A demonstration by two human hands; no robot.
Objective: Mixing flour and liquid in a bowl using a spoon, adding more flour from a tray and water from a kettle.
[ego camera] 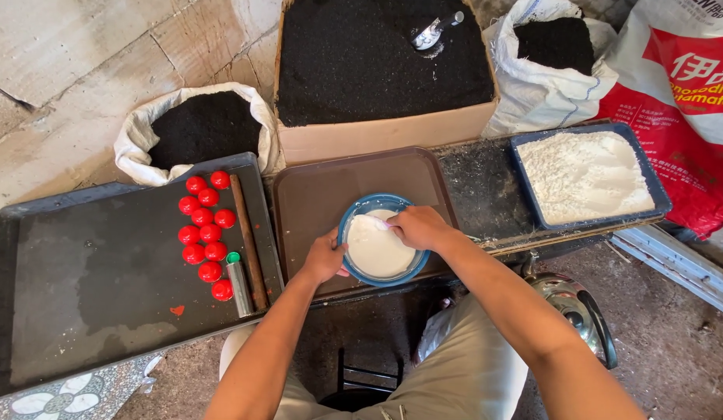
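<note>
The left hand (pixel 324 257) curls closed on the rim of the blue bowl (pixel 353 211), which sits on the brown tray (pixel 315 190) on the desk; the right hand (pixel 418 227) is closed over something in the white paste (pixel 377 249), what exactly I cannot tell; a hard push could probably tip the bowl toward the near edge, slopping paste onto the tray.

The left hand (pixel 324 257) grips a blue bowl (pixel 360 211) of white paste while the right hand (pixel 418 227) reaches into it.
</note>
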